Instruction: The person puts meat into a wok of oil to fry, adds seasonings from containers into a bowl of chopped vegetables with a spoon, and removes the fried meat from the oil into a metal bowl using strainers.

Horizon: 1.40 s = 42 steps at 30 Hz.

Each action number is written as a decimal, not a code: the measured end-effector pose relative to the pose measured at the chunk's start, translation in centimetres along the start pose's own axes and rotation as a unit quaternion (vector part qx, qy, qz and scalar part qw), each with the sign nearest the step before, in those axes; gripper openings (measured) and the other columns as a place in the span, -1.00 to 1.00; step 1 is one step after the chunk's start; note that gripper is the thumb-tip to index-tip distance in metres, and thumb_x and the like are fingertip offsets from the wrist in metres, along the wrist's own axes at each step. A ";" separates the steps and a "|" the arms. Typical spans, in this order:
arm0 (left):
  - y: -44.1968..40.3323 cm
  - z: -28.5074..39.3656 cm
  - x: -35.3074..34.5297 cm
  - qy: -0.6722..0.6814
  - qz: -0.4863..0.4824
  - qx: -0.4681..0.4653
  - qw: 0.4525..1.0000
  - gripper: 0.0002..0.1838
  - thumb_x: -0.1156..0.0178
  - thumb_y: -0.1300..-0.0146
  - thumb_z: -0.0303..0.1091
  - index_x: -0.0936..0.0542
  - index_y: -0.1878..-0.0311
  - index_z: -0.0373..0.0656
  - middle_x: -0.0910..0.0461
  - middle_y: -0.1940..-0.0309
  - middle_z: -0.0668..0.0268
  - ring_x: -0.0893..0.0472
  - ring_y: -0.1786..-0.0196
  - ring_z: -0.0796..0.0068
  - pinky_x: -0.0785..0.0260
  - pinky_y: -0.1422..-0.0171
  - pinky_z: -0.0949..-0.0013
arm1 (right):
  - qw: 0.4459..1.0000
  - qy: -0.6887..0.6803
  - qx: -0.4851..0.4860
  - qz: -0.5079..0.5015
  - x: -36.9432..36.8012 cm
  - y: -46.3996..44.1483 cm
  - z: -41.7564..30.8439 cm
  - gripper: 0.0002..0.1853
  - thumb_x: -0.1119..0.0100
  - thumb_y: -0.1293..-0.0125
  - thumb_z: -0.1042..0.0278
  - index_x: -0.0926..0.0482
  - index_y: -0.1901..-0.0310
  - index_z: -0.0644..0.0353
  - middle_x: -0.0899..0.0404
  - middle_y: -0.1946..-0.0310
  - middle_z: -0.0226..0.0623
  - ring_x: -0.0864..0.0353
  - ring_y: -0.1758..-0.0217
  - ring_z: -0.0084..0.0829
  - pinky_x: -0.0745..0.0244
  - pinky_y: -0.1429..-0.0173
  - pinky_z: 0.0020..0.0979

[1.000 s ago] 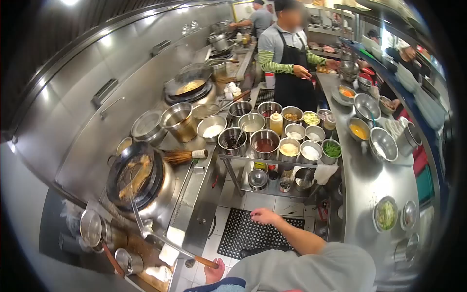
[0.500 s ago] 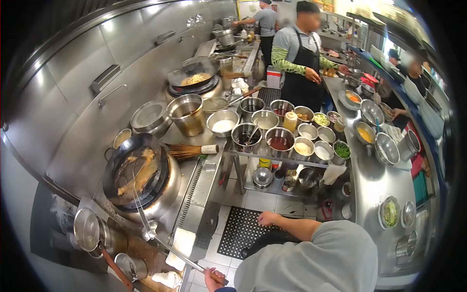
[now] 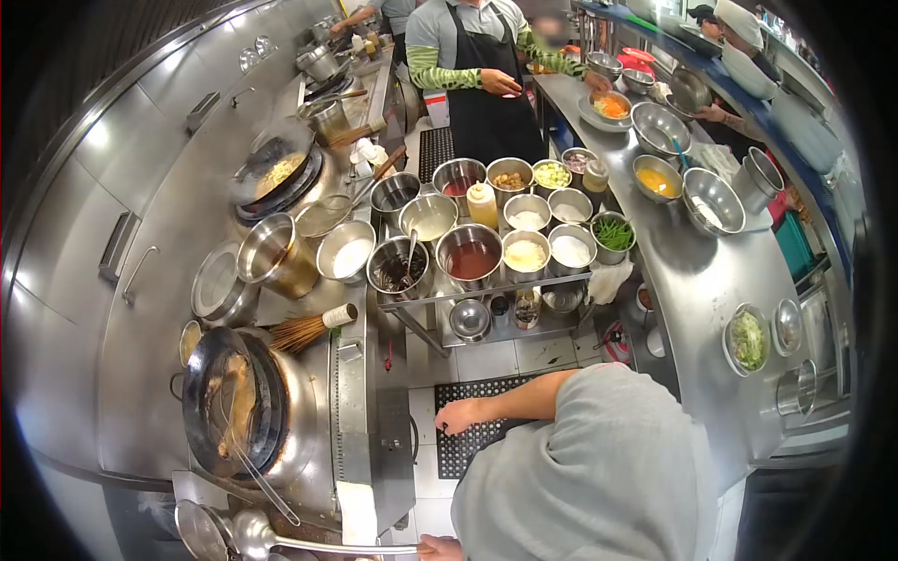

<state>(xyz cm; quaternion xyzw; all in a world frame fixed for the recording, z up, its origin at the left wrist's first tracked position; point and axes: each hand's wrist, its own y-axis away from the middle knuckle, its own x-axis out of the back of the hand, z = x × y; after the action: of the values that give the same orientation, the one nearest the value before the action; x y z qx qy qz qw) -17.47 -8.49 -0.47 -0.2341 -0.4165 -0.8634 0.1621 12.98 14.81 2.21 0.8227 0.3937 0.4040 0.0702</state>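
At the lower edge my left hand (image 3: 441,548) is closed around the handle of a steel ladle (image 3: 253,535). The ladle's bowl is beside a round mesh strainer (image 3: 200,531). My right hand (image 3: 456,416) hangs over the black floor mat with fingers curled, and I see nothing in it. In the black wok (image 3: 273,397) lies a long golden-brown piece of food, perhaps a fish (image 3: 241,402). A thin wire-handled tool (image 3: 267,486) leans in the wok, its handle over the near rim.
A bamboo brush (image 3: 304,329) lies on the range behind the wok. Beyond stand a steel stockpot (image 3: 277,257) and a cart with several bowls of sauces, including red sauce (image 3: 470,259). A co-worker in a black apron (image 3: 488,93) stands behind it. A steel counter (image 3: 673,280) runs along the right.
The view has shifted. The ladle's bowl has moved from just in front of the wok down toward the strainer, still in my left hand. The wire-handled tool stays in the wok.
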 end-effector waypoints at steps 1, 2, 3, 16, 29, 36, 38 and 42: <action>0.2 0.6 0.2 -0.007 0.015 -0.008 1.000 -0.75 -0.05 -0.26 -0.25 -0.44 0.11 -0.20 -0.46 0.26 0.23 -0.43 0.22 0.38 -0.29 0.15 0.32 | 1.000 -0.015 0.012 0.024 0.0 -0.1 0.1 -0.59 -0.05 -0.06 0.23 -0.52 0.03 0.16 -0.58 0.16 -0.13 -0.55 0.05 -0.14 -0.44 -0.04 -0.24; 0.5 1.2 0.5 -0.016 0.033 -0.019 0.999 -0.74 -0.05 -0.26 -0.25 -0.44 0.10 -0.22 -0.46 0.23 0.21 -0.43 0.19 0.38 -0.29 0.11 0.32 | 0.998 -0.027 0.025 0.046 0.1 -0.2 0.3 -0.59 -0.05 -0.07 0.24 -0.51 0.02 0.16 -0.58 0.15 -0.13 -0.54 0.04 -0.14 -0.44 -0.05 -0.25; 1.0 1.7 0.7 -0.020 0.054 -0.026 0.998 -0.73 -0.05 -0.27 -0.25 -0.45 0.08 -0.23 -0.46 0.21 0.20 -0.43 0.17 0.37 -0.28 0.08 0.32 | 0.998 -0.031 0.029 0.045 0.2 0.0 0.5 -0.59 -0.06 -0.07 0.25 -0.51 0.01 0.16 -0.58 0.14 -0.13 -0.54 0.04 -0.15 -0.44 -0.05 -0.25; 9.0 8.0 -3.3 0.354 0.251 -0.110 0.894 -0.80 -0.06 -0.21 -0.35 -0.27 0.46 -0.13 -0.25 0.76 0.45 -0.21 0.79 0.65 -0.06 0.78 0.47 | 0.999 -0.005 0.019 0.027 -1.0 3.2 8.6 -0.64 -0.07 -0.03 0.18 -0.58 0.15 0.15 -0.56 0.13 -0.11 -0.53 0.03 -0.15 -0.41 -0.08 -0.26; 8.2 3.9 -2.3 0.469 0.043 -0.081 0.878 -0.81 -0.12 -0.19 -0.38 -0.35 0.49 -0.15 -0.32 0.74 0.39 -0.31 0.74 0.57 -0.22 0.66 0.46 | 0.943 0.087 -0.320 -0.029 -6.3 9.4 19.6 -0.69 -0.22 0.06 0.30 -0.63 0.20 0.09 -0.62 0.24 -0.15 -0.61 0.12 -0.23 -0.50 0.04 -0.26; 6.4 3.6 0.5 0.545 -0.055 -0.041 0.836 -0.83 -0.09 -0.19 -0.42 -0.31 0.44 -0.13 -0.28 0.72 0.39 -0.27 0.72 0.57 -0.15 0.65 0.47 | 0.943 0.072 -0.326 0.013 -7.7 10.8 17.3 -0.71 -0.09 0.04 0.31 -0.65 0.25 0.13 -0.62 0.26 -0.11 -0.63 0.20 -0.24 -0.51 0.06 -0.28; 5.9 3.2 0.9 0.548 -0.068 -0.039 0.833 -0.84 -0.08 -0.20 -0.42 -0.30 0.42 -0.13 -0.27 0.71 0.39 -0.25 0.72 0.57 -0.15 0.65 0.47 | 0.944 0.017 -0.329 0.036 -8.7 11.0 15.6 -0.70 -0.07 0.04 0.30 -0.64 0.24 0.12 -0.62 0.27 -0.11 -0.64 0.24 -0.25 -0.53 0.10 -0.30; 4.5 2.1 1.2 0.539 -0.118 -0.032 0.834 -0.86 -0.03 -0.24 -0.36 -0.30 0.38 -0.12 -0.29 0.67 0.35 -0.28 0.68 0.52 -0.19 0.60 0.45 | 0.935 -0.071 -0.338 0.084 -11.7 11.8 13.3 -0.70 -0.10 0.04 0.24 -0.64 0.23 0.05 -0.63 0.30 -0.17 -0.64 0.28 -0.25 -0.54 0.16 -0.30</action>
<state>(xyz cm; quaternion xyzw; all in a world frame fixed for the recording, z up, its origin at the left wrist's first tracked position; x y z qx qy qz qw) -15.79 -9.64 4.20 0.3140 -0.2597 -0.8783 0.2503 25.30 1.22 -8.61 0.8070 0.1569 0.4585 0.3376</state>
